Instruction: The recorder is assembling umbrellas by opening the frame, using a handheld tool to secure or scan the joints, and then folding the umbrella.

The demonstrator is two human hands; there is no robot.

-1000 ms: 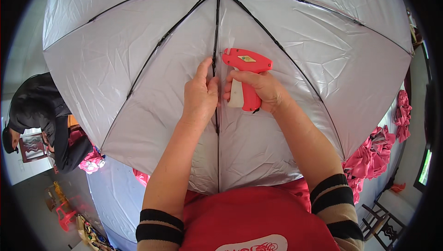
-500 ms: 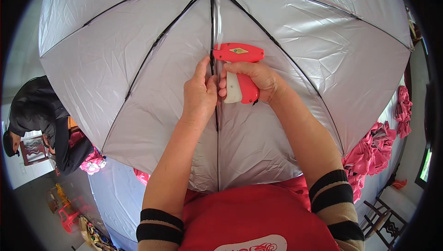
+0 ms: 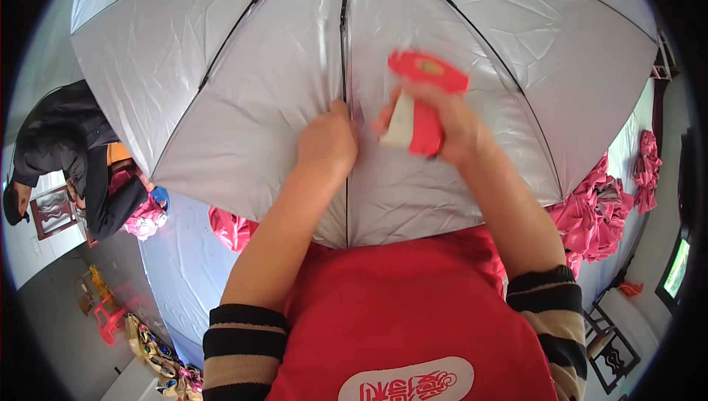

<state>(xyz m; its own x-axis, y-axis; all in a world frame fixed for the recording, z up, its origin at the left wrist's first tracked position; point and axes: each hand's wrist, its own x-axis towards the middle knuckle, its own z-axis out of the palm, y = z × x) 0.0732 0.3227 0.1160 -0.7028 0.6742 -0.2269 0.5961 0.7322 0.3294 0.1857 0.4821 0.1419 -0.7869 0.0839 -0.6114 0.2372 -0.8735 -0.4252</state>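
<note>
An open umbrella with a silver-grey canopy (image 3: 254, 132) spreads in front of me, its inner side and thin black ribs facing me. My left hand (image 3: 327, 143) is closed around the middle black rib (image 3: 344, 54), low on the canopy; its fingertips are partly hidden. To the right of that rib, my right hand (image 3: 451, 121) grips a red and white hand tool (image 3: 424, 132) with a pistol-like grip. The tool is apart from the rib and smeared by motion. Its red head (image 3: 428, 69) rises above my fist.
Bunched pink fabric (image 3: 594, 213) lies at the right, with more pink cloth (image 3: 230, 228) at the left on the pale blue table cover (image 3: 181, 268). A co-worker in black (image 3: 63, 136) sits at the far left. A red stool (image 3: 110, 322) and a dark wooden chair (image 3: 612, 349) stand lower down.
The umbrella has shifted up in view, its hub leaving the picture. My right hand has drawn the tool right, away from the rib. My left hand has closed lower on the rib.
</note>
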